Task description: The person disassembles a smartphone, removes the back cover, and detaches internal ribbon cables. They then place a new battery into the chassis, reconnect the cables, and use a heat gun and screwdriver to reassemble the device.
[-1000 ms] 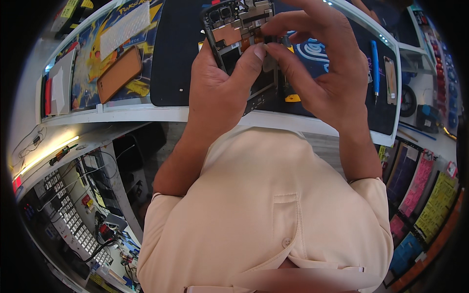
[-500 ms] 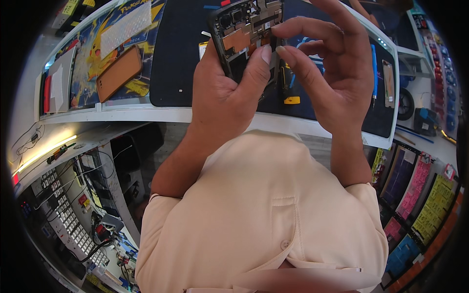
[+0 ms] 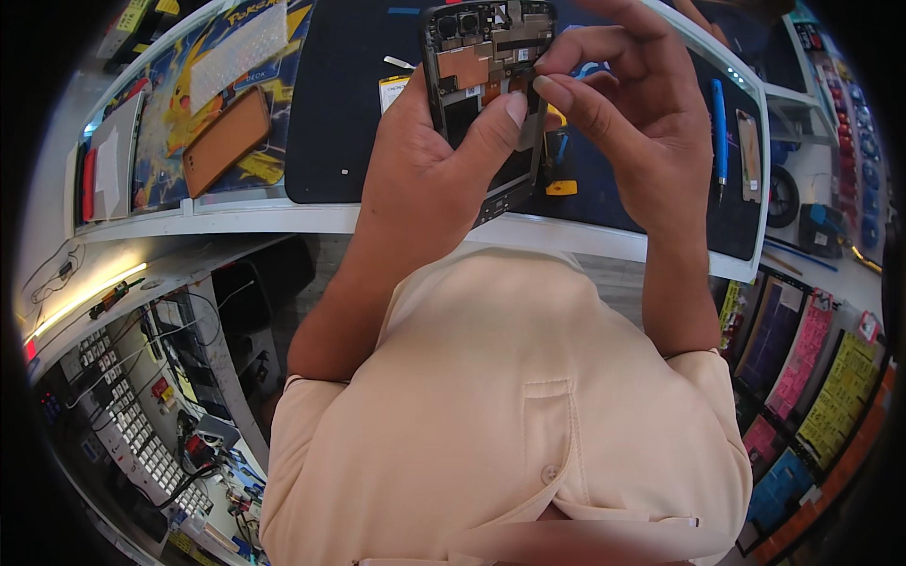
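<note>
My left hand (image 3: 415,160) grips an opened smartphone (image 3: 464,68) upright over the dark work mat (image 3: 330,104), thumb across its front. Its circuit board, camera modules and copper-coloured shielding face me, with a dark hollow in the lower part. At the phone's right edge, the thumb and forefinger of my right hand (image 3: 651,123) come together in a pinch; anything between the tips is too small to make out. Partly behind my left hand lies a flat yellow-edged piece with a white label (image 3: 392,92). Below the right fingers rests a yellow-and-black tool (image 3: 561,187).
A blue pen-like tool (image 3: 720,132) and a slim phone-shaped part (image 3: 749,156) lie at the right. On the left are a brown phone case (image 3: 226,141), bubble wrap (image 3: 238,47) and a tiny white piece (image 3: 344,172). The white table edge (image 3: 264,221) runs in front of me.
The phone has turned to face me more squarely, so its lower frame now shows below my left hand. My right thumb and forefinger have drawn closer together at its edge.
</note>
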A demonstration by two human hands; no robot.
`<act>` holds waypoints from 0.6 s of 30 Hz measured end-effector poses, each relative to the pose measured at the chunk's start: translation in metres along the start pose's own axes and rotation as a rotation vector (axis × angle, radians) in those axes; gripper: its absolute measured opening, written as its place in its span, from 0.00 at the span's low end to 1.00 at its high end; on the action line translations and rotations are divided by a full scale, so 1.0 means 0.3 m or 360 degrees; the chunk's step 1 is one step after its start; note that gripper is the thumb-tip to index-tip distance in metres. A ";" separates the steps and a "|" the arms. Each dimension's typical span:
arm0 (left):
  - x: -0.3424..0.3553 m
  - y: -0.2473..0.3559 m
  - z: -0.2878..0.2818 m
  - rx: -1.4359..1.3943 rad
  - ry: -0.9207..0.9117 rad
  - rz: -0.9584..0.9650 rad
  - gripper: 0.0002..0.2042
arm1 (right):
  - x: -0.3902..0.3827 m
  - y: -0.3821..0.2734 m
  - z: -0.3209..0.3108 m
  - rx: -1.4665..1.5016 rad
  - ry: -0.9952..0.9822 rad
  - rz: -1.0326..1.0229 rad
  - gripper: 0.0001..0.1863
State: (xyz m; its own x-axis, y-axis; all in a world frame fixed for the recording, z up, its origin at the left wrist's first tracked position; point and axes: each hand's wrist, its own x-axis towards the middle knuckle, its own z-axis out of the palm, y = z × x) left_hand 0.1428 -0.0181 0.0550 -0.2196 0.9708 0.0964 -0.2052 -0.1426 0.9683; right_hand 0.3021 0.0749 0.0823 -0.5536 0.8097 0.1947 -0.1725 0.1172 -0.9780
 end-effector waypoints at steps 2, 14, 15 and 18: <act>0.002 0.002 -0.002 -0.0013 -0.0002 0.0030 0.15 | 0.000 0.013 0.008 -0.0134 0.0028 -0.0095 0.34; 0.016 -0.005 -0.033 0.0141 0.0006 -0.0144 0.15 | 0.027 -0.026 -0.007 -0.1132 -0.0148 -0.0651 0.25; 0.019 -0.008 -0.039 0.0156 0.0001 -0.0184 0.15 | 0.041 -0.030 -0.020 -0.1230 -0.0206 -0.0779 0.23; 0.027 -0.024 -0.042 0.0063 -0.0034 0.0037 0.16 | 0.056 -0.017 -0.031 -0.1418 -0.0183 -0.0932 0.14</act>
State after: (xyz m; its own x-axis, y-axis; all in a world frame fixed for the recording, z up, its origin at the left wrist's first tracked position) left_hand 0.1306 -0.0116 0.0457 -0.2034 0.9713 0.1236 -0.1625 -0.1580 0.9740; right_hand 0.3013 0.0932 0.0899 -0.6591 0.4379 0.6115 0.1952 0.8848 -0.4232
